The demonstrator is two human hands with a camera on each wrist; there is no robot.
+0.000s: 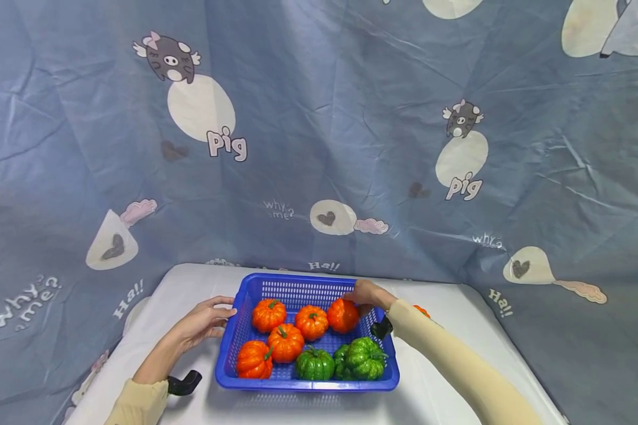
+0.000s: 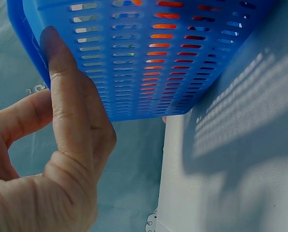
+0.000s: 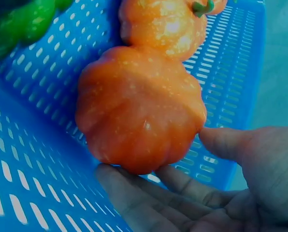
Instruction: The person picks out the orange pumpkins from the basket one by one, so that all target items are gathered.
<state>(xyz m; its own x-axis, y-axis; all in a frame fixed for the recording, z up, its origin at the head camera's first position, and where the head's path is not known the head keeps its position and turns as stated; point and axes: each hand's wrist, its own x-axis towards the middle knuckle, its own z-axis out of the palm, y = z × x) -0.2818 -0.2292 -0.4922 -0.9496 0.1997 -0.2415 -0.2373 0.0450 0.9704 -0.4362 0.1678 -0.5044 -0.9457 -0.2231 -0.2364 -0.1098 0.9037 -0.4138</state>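
1. White table [image 1: 446, 366]: bearing the blue basket [image 1: 298, 277] about its middle, with a patterned blue cloth hanging behind.
2. Blue basket: standing flat, holding several pumpkins; two green pumpkins [image 1: 345, 360] along the near wall, four loose orange pumpkins [image 1: 285, 342] in the middle and to the left.
3. Right hand [image 1: 369, 295]: reaching over the far right corner of the basket, fingers [image 3: 134, 193] curled under and thumb at the side of the orange pumpkin [image 1: 342, 314], so grasping it.
4. Left hand [image 1: 204, 321]: outside the left wall, released and nearly straight, thumb [image 2: 62, 87] laid flat against the slotted plastic; steadying rather than clenching, as it looks.
5. Orange pumpkin: inside the basket, in the back row at the right, just beside another orange one; resting on the floor or hanging slightly above it, impossible to tell.
6. Step in hand, as a judgement: handling of this one pumpkin at the far right corner, with the basket kept steady.
7. Next move, as a judgement: calling for a firm hold and for care not to knock the neighbouring pumpkin or the basket rim.
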